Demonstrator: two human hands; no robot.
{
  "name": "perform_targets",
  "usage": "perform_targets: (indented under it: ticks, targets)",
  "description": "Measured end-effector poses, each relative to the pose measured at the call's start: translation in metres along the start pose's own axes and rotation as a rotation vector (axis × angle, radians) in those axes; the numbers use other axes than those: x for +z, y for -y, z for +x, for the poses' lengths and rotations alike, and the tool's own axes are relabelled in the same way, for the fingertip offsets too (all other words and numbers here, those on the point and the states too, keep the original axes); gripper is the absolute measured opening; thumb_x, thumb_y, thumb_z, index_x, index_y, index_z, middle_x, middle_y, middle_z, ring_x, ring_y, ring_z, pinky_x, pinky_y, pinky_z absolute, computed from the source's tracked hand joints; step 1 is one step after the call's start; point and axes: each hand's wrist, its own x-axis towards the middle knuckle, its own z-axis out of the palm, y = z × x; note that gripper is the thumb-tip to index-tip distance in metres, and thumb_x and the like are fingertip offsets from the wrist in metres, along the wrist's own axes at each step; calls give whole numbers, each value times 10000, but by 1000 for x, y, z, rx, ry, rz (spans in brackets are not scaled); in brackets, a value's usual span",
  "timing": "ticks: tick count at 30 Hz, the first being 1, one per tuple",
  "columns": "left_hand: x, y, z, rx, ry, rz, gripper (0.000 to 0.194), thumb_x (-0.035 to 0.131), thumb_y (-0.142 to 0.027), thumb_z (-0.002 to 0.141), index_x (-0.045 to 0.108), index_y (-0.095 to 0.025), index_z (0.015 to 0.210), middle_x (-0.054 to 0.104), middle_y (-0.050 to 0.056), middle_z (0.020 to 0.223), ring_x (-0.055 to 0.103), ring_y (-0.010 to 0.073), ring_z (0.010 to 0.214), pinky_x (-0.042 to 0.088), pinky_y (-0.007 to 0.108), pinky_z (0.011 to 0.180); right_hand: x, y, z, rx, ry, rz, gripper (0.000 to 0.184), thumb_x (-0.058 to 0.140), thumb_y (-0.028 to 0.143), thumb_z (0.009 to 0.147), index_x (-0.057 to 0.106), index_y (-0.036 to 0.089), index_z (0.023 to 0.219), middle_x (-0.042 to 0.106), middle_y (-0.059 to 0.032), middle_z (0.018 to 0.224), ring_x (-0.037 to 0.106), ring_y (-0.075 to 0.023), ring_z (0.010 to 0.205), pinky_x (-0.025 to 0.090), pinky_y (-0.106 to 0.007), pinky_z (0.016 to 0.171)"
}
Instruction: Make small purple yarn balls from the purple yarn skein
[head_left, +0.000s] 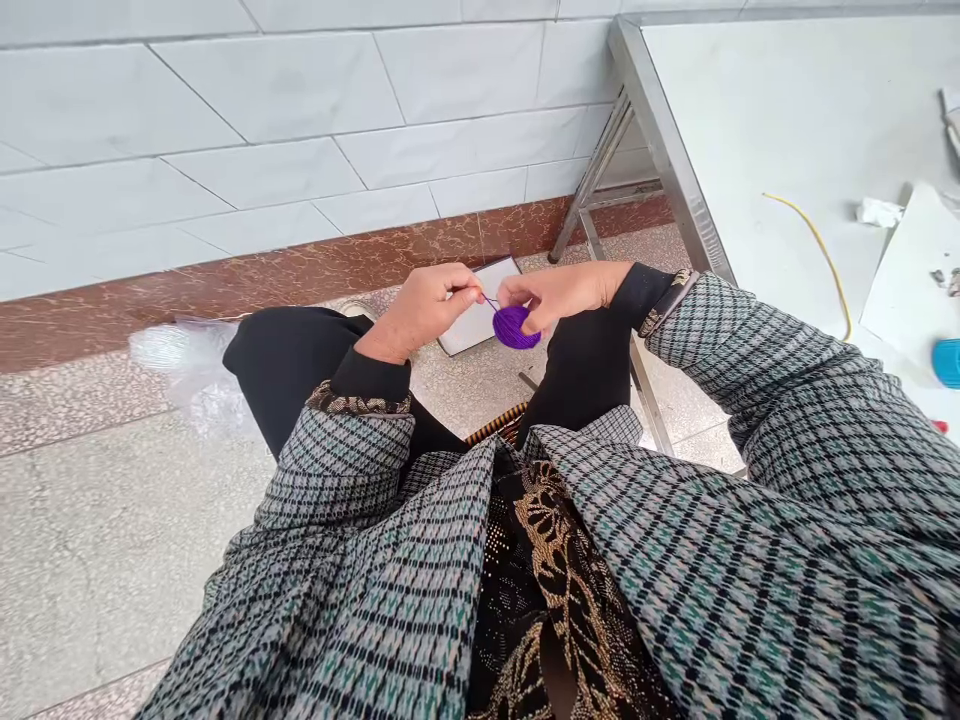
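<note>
Two bare hands meet in front of the lap, with a ball (516,328) of purple yarn at the right one. The ball lies just to the right of the left hand (427,305), a short strand (490,300) of the same yarn bridging the gap. The right hand (559,293) is the nearer: it touches the ball, while the left hand is apart from it and joined only by the strand.

The ball looks slightly oval, its long axis running roughly from left to right across the view and dipping a little at the right end. Its windings show as fine, close lines, mostly along that axis, and the surface looks neat and deep purple. The right fingers cover part of its upper right side, so its full outline cannot be told.

The right hand is closed around the ball from above, fingertips curled against it. The left hand pinches the strand between thumb and forefinger, the other fingers folded in; whether they hold more yarn cannot be told.

The ball is held up between the left leg (277,350) and the right leg (581,375), both in black. Beyond and below the hands is a white panel (466,325) with a dark edge, partly hidden by them. Clear plastic (187,365) lies on the floor (97,540) beside the left leg. To the right stands a metal-edged table (750,110), with a yellow cord (817,235) on it.
</note>
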Motion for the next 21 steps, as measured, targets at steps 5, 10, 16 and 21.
perform_targets:
  ticks: [5,10,16,21]
  targets:
    - [13,11,-5,-109,72,5,254,564,-328,928,743,-163,859,744,40,836,652,199,825,526,325,817,8,20,-11,-244,-149,312,414,849,146,812,516,210,1051,665,12,955,699,-114,790,619,-198,680]
    - [25,-12,-10,61,283,-119,308,538,-378,953,721,-186,796,748,56,814,667,196,785,543,337,836,10,11,-5,-124,-616,376,393,807,187,922,437,241,1043,634,22,888,685,-106,722,613,-196,637]
    - [16,-19,-11,64,104,-90,277,538,-338,969,735,-182,851,745,64,847,652,196,791,533,337,814,16,-4,-12,144,-320,-68,438,835,19,790,492,216,980,633,41,791,617,-105,584,509,-205,512]
    - [19,-3,-7,-100,48,0,228,547,-290,935,714,-178,827,727,44,810,629,200,795,504,325,783,18,11,-24,-155,-80,181,379,822,85,810,523,202,1010,671,8,943,677,-116,756,595,-212,647]
